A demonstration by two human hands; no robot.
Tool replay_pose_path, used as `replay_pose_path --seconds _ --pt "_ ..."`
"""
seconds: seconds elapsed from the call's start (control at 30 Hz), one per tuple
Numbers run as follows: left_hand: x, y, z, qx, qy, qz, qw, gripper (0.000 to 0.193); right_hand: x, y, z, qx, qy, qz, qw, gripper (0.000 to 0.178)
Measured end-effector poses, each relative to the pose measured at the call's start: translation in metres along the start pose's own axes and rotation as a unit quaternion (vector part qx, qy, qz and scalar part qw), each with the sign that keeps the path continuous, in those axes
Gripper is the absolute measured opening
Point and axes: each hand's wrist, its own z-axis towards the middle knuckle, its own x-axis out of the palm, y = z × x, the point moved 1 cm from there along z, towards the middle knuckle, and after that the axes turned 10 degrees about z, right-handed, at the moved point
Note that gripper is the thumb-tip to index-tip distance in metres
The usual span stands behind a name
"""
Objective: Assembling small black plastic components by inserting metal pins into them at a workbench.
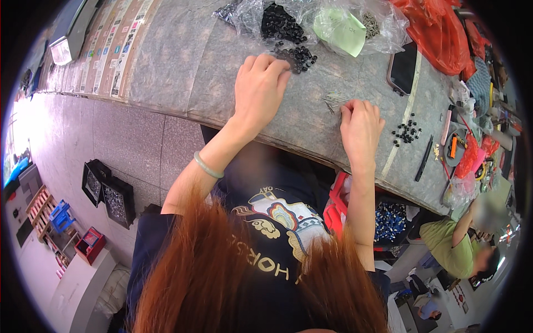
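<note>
My left hand (259,89) rests at the near-left edge of a loose pile of small black plastic pieces (302,59). Its fingers are curled together, and whatever lies between their tips is hidden. To the right, my right hand (361,126) reaches a small heap of thin silvery metal pins (334,99), with thumb and index finger pinched at the heap's right end, seemingly on a pin. More tiny black pieces (407,132) lie scattered to the right of that hand.
Behind the piles are clear plastic bags (383,19) with a green paper slip (340,30). A phone (402,67), a red bag (436,33) and a black pen-like tool (424,158) lie rightward on the grey-covered table (183,61). Another person (452,247) sits at far right.
</note>
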Motion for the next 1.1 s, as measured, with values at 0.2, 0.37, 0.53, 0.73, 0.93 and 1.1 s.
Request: replay_pose_path --seconds 0.2,0.37,0.53,0.73,0.93,1.1 --pt "0.003 0.003 0.004 0.022 0.008 0.026 0.999 0.012 -0.004 -0.002 -0.004 0.002 0.007 0.083 0.997 0.01" --pt "-0.02 -0.006 -0.008 -0.097 0.046 -0.161 0.981 0.008 -0.001 -0.002 -0.002 0.005 0.009 0.081 0.997 0.009" --pt "-0.027 -0.02 -0.033 -0.309 0.172 -0.49 0.797 0.004 -0.004 -0.003 0.002 0.028 0.029 0.052 0.998 0.01" --pt "-0.026 -0.029 -0.051 -0.312 0.212 -0.517 0.769 0.016 0.005 0.0 -0.001 0.035 0.013 0.029 0.999 0.01" --pt "-0.019 -0.025 -0.059 -0.259 0.193 -0.452 0.832 0.016 -0.001 0.005 -0.003 0.014 -0.004 0.03 0.999 0.01" --pt "-0.024 -0.031 -0.056 -0.188 0.145 -0.39 0.89 0.014 -0.002 0.0 0.002 0.034 0.021 0.001 0.999 0.01"
